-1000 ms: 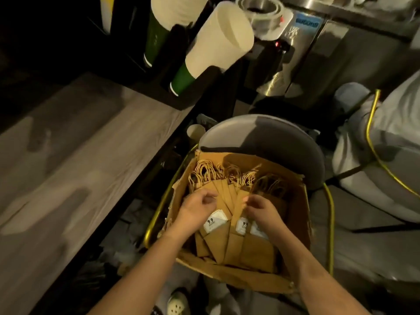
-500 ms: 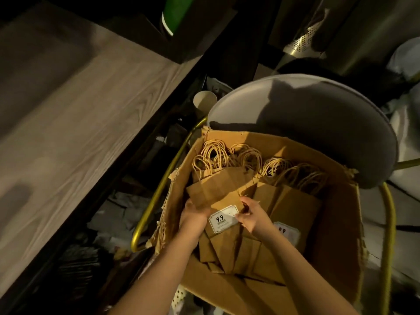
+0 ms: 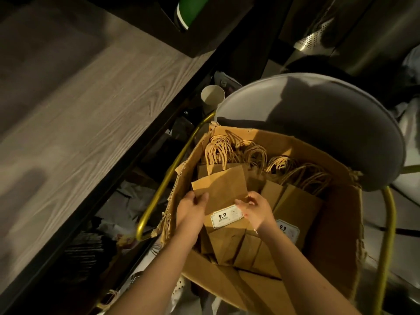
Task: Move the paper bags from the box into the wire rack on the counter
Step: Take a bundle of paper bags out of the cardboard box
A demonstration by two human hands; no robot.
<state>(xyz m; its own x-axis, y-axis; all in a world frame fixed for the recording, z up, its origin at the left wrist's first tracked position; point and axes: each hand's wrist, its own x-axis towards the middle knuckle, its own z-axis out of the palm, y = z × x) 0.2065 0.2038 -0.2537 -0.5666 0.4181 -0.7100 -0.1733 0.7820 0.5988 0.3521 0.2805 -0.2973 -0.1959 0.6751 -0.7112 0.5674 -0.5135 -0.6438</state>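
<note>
Setting: dim work corner, wood-grain table (image 3: 79, 133) along the left, grey chair seat (image 3: 318, 123) with a gold tube frame (image 3: 389, 223) to the right.
Left hand (image 3: 191, 210): clamped on the left edge of the front bag (image 3: 222, 189), thumb on the face, other fingers hidden behind the paper.
Right hand (image 3: 256, 212): fingertips curled in a pinch at the same bag's right edge, just above the white 9.9 label (image 3: 225, 217).
Front bag: flat and folded, raised a little proud of the stack yet inside the box; between the two hands, touching both.
Long axis: from the folded bottom near the wrists to the far edge, tilted slightly leftward; this bag's own handles not made out.
Box (image 3: 336, 246): one, torn cardboard, resting on the chair seat, just right of the table's dark edge.
Remaining bags (image 3: 295, 201): packed in overlapping rows behind and right of the front bag, twine handles (image 3: 227, 151) bunched toward the far wall; too overlapped for a firm count, clearly many.
Labels: two showing, the second label (image 3: 286, 229) beside the right wrist.
Wire rack: not in view; judged up and left, on the table.
Nearer hand: left, on the table side.
Coming move, as a guess: lift along the long axis to clear the box wall, then swing left.
Other things: one paper cup (image 3: 212, 97) below the table edge, one green-banded cup stack (image 3: 188, 12) at the top.
</note>
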